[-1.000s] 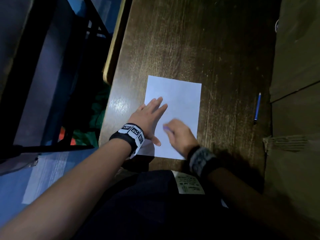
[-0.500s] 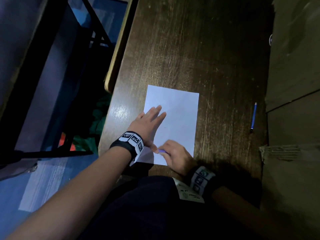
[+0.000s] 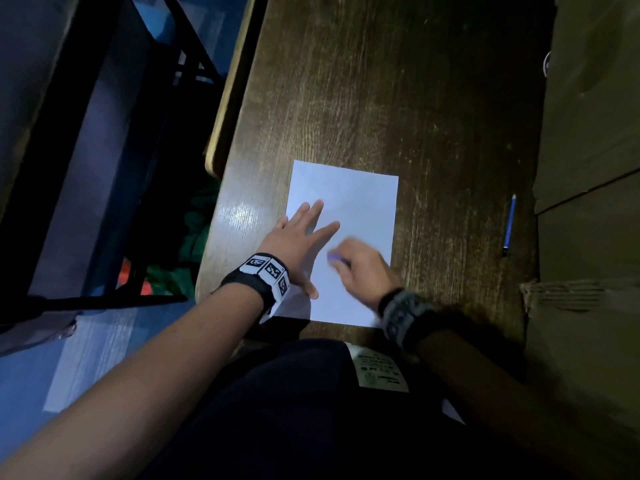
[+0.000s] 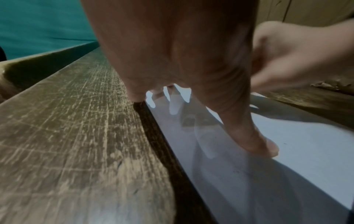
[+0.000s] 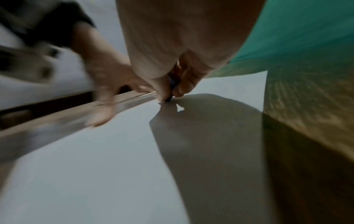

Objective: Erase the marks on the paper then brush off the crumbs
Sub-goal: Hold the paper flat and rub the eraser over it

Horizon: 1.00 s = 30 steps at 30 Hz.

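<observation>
- Head view: right hand (image 3: 360, 268), pinching a small purple eraser (image 3: 333, 257), is now rubbing mid-paper (image 3: 360, 202), up from the near edge half a second ago.
- Left hand (image 3: 298, 237) is pressing flat, fingers spread, on the tabletop (image 3: 381, 81); erasing is continuing.

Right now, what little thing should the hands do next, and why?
Probably keep rubbing: the right hand pinches a small purple eraser down on the white paper, and tiny dark specks show on the sheet near the left thumb in the left wrist view. The left hand lies flat, pinning the sheet to the wooden desk. Brushing comes after.
</observation>
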Motion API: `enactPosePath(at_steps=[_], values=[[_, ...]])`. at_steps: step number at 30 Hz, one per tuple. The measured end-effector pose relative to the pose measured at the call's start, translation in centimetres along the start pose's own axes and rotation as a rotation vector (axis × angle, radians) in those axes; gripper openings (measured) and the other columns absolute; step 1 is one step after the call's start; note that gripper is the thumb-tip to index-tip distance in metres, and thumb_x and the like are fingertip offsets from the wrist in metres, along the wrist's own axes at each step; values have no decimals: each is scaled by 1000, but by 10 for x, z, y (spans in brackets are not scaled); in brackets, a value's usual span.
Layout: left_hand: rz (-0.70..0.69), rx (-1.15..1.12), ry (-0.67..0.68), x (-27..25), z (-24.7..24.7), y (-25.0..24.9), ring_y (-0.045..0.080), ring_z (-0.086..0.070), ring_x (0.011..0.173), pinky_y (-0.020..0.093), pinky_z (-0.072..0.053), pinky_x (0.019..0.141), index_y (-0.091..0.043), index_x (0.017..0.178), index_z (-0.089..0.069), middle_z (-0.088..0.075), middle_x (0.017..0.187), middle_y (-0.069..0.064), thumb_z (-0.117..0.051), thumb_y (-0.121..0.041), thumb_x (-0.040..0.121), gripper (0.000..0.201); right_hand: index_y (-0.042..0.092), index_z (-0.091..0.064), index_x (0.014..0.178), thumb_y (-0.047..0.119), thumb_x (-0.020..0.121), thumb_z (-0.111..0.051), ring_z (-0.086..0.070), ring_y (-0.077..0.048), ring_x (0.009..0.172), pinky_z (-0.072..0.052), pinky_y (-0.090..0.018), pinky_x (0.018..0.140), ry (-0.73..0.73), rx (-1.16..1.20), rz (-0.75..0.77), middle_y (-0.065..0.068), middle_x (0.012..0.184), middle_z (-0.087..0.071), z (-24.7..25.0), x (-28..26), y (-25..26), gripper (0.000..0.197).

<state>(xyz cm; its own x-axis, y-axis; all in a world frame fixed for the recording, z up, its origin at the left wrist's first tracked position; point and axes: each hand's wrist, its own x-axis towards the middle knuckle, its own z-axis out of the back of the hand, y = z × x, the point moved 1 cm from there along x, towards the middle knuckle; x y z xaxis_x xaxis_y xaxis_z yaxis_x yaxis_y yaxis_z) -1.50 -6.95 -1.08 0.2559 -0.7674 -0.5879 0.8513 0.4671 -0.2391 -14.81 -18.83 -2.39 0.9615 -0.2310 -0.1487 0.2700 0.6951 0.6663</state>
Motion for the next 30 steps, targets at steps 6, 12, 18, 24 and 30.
enactPosePath(at_steps=[6,12,18,24,30], values=[[13,3,-18,-2,2,-1,30,12,156,52,-12,125,-25,162,3,23,168,7,-91,-67,51,152,6,-71,97,8,92,-62,-61,-20,84,-52,-34,82,-78,30,-23,-6,90,-64,-16,-11,6,10],[2,7,-10,-1,3,1,28,14,156,52,-10,126,-26,162,4,24,168,6,-91,-67,53,150,7,-72,97,10,92,-63,-61,-22,86,-51,-38,81,-10,-39,23,-6,90,-64,-3,3,-1,10],[3,15,-18,-1,0,1,29,14,156,51,-10,126,-26,162,5,24,168,6,-90,-69,52,152,4,-72,97,4,90,-64,-62,-23,85,-51,-35,82,-98,17,-19,-8,90,-65,-17,-13,-1,10],[3,9,-7,0,-4,-1,28,14,156,50,-8,125,-26,162,5,23,168,6,-90,-69,51,152,7,-71,97,8,91,-64,-60,-22,86,-50,-36,82,-3,-41,62,-5,90,-64,-9,-7,-6,9],[7,17,-29,0,-1,0,28,12,157,51,-12,125,-26,162,3,21,168,7,-90,-70,49,153,3,-72,96,3,90,-65,-60,-21,85,-49,-31,84,-199,-18,-21,-7,88,-65,-13,-2,-6,9]])
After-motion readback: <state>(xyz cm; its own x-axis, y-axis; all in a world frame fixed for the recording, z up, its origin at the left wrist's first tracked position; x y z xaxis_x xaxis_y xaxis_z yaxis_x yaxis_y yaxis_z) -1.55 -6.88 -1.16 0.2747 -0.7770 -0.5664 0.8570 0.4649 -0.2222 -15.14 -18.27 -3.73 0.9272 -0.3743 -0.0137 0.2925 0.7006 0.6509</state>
